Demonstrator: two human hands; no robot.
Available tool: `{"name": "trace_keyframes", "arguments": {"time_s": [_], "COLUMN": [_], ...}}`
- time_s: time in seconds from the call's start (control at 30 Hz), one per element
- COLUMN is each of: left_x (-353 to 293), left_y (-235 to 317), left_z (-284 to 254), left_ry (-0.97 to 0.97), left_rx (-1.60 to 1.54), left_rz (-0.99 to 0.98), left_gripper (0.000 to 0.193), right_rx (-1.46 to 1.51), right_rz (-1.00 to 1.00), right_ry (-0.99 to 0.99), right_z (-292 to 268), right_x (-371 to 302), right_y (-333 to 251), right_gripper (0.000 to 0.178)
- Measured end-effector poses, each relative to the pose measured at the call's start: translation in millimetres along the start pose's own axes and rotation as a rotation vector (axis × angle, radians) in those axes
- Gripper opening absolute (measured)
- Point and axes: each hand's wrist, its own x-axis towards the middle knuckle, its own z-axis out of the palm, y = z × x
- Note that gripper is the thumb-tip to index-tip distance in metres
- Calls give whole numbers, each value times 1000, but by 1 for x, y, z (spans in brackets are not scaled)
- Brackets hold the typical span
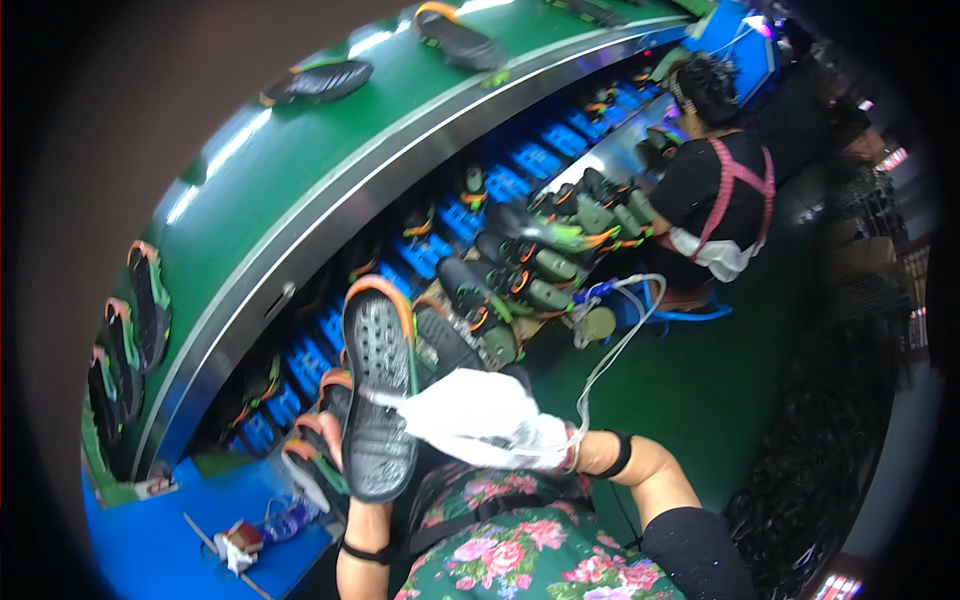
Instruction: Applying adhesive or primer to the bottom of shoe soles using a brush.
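Observation:
A dark grey shoe sole [378, 345] with a holed forepart and an orange-and-green rim stands tilted in front of me. My left hand [332, 438] grips it from the left side and behind, most of the fingers hidden by the sole. My right hand [485, 415], in a white glove, is closed at the sole's right edge. From its fingers a thin pale tip [383, 399] reaches across the middle of the sole; what it belongs to is hidden. More orange-rimmed soles [308, 462] lie just left of and behind the held one.
A curved green conveyor belt [235, 215] with a metal edge carries several soles. Below it runs a row of blue holders [460, 222]. Shoe pieces [550, 262] crowd the rack ahead. A co-worker [715, 185] sits at right. A blue table [140, 545] holds small items; a white hose [612, 360] hangs nearby.

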Motion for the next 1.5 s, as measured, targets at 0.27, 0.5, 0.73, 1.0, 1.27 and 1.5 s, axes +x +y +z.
{"name": "trace_keyframes", "arguments": {"time_s": [0.27, 0.5, 0.73, 1.0, 1.27, 1.5], "left_x": [-5, -3, -4, 5, 21, 42], "left_y": [-37, -46, -53, -43, -31, -24], "left_z": [2, 14, -6, -5, 12, 23], "left_ry": [115, 193, 265, 241, 191, -6], "left_rx": [-234, -131, 137, 222, 267, -72], "left_rz": [-3, -72, 30, -41, 2, 42], "left_gripper": [82, 91, 79, 83, 96, 99], "right_rx": [-162, -176, 16, -191, -116, 136], "right_rz": [-10, -72, 28, -27, 44, 186], "right_ry": [-101, -238, -255, -219, -55, 81], "right_z": [-10, -2, 11, 15, 23, 32], "right_x": [25, 39, 31, 16, 16, 2], "right_y": [-9, 3, 4, 11, 19, 25], "right_gripper": [31, 36, 38, 33, 23, 20]}}
